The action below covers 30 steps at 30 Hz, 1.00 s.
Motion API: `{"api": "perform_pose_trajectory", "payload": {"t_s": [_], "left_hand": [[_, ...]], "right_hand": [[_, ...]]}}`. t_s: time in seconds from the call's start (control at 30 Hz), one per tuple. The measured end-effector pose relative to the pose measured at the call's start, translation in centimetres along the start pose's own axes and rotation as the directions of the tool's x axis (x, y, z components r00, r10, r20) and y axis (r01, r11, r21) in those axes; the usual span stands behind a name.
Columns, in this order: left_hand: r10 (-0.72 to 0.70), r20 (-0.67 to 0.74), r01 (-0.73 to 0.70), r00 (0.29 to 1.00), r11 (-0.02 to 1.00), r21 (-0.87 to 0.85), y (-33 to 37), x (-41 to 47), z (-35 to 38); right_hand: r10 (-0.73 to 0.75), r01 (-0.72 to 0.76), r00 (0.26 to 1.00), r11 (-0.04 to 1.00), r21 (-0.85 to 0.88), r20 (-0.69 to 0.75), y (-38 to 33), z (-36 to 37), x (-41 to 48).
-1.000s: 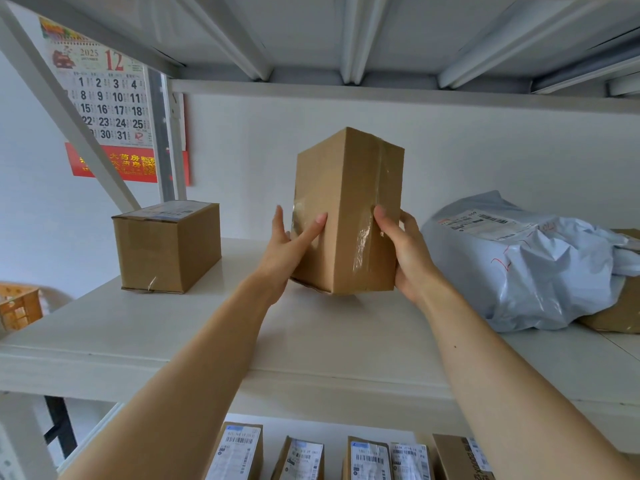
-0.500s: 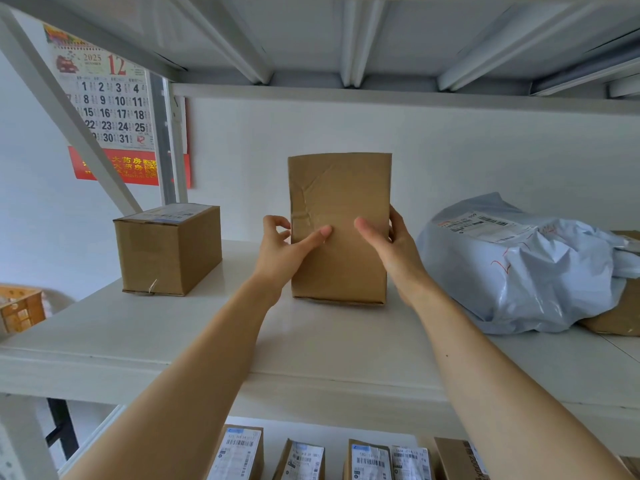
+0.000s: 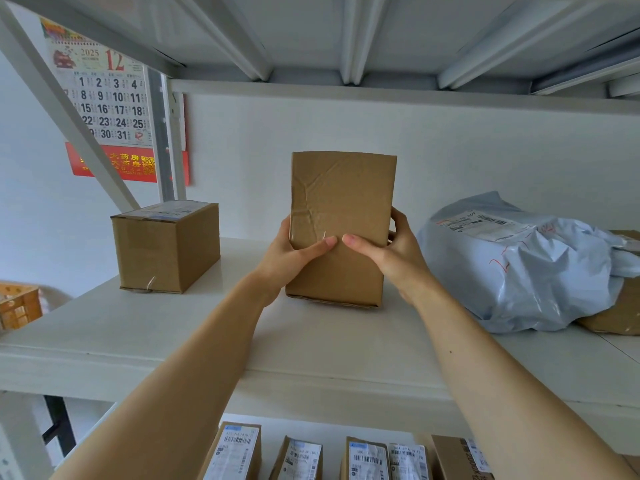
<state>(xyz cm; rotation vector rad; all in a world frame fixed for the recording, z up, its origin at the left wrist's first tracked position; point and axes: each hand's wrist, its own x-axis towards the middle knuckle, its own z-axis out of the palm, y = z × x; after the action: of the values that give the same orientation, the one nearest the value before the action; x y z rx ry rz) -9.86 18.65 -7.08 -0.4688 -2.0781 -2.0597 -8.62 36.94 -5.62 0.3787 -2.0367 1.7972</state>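
Observation:
A tall brown cardboard box (image 3: 341,199) stands upright on the white shelf (image 3: 207,334), its creased broad face toward me. My left hand (image 3: 292,256) grips its lower left edge, thumb lying across the front. My right hand (image 3: 389,252) grips the lower right edge, thumb on the front and fingers wrapped behind. The two thumb tips nearly meet at the middle of the face. The box's bottom edge rests on or just above the shelf.
A second cardboard box (image 3: 166,245) with a label on top sits to the left. A pale blue poly mailer (image 3: 519,265) lies to the right over another box (image 3: 620,313). Several labelled parcels (image 3: 301,455) stand on the shelf below. A wall calendar (image 3: 110,102) hangs at left.
The box was turned from corner-on to face-on and lowered toward the shelf. Both hands slid lower on it and the thumbs came together on the front.

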Motion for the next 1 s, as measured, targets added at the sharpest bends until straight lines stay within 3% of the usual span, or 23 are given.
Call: {"api": "perform_pose_trajectory", "payload": {"t_s": [0.27, 0.43, 0.57, 0.67, 0.87, 1.0], "left_hand": [[0.015, -0.065, -0.016, 0.998, 1.000, -0.012, 0.3, -0.2, -0.1], [0.006, -0.096, 0.002, 0.995, 0.996, 0.085, 0.2, -0.1, -0.2], [-0.022, -0.136, 0.044, 0.990, 0.986, 0.163, 0.7, -0.4, 0.2], [-0.034, -0.175, 0.054, 0.984, 0.993, 0.107, 1.1, -0.6, 0.2], [0.004, -0.196, 0.012, 0.981, 0.997, 0.078, 0.6, -0.4, -0.1], [-0.001, -0.137, 0.013, 0.991, 0.996, 0.088, 0.5, -0.4, -0.3]], "right_hand": [[-0.037, 0.036, 0.999, 0.998, -0.058, -0.013, 0.4, 0.2, 0.0], [-0.094, 0.082, 0.992, 0.987, -0.137, -0.087, 0.9, 0.0, 0.3], [-0.026, 0.011, 0.984, 0.996, -0.088, -0.176, 0.9, -0.1, 0.5], [-0.019, 0.000, 0.981, 0.995, -0.101, -0.193, 1.1, 0.0, 0.7], [0.029, -0.030, 0.998, 0.999, -0.022, -0.052, 0.5, 0.4, 0.5], [0.033, -0.030, 0.999, 0.994, -0.108, 0.020, 0.5, 0.5, 0.2]]}}
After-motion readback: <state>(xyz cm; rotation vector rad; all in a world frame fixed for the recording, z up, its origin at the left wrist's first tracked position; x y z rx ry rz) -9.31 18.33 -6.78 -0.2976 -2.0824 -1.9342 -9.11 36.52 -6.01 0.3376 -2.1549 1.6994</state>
